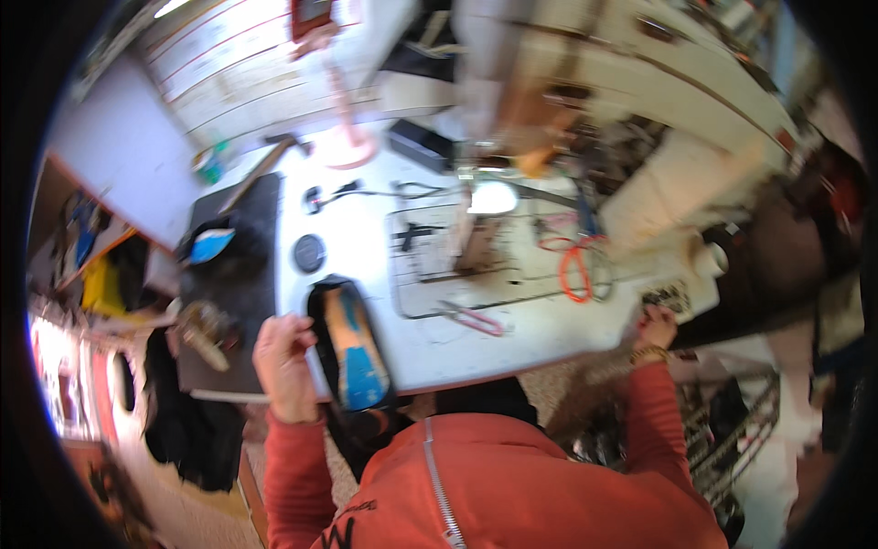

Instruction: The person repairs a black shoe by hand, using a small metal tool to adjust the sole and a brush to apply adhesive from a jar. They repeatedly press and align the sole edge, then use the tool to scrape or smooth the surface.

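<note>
My left hand (285,361) is at the table's front edge, fingers curled together. Whatever they may hold is hidden. Right beside it lies a black shoe (364,371) with a tan and blue inside, reaching over the edge. My right hand (657,327), wearing a bracelet, is at the table's right end with its fingers bent against a small black-and-white patterned piece (672,297). Blur hides how the fingers meet it. Between the hands, a sewing machine (704,169) rises over the white tabletop (540,334). Pliers with red handles (474,318) lie near the front edge.
Orange-handled scissors (574,274) rest near the machine. A round black lid (309,252), a black box (421,145) and a pink stand (346,148) are on the table. A hammer (261,174) and a second shoe piece (212,245) lie on the dark mat (247,297) at left.
</note>
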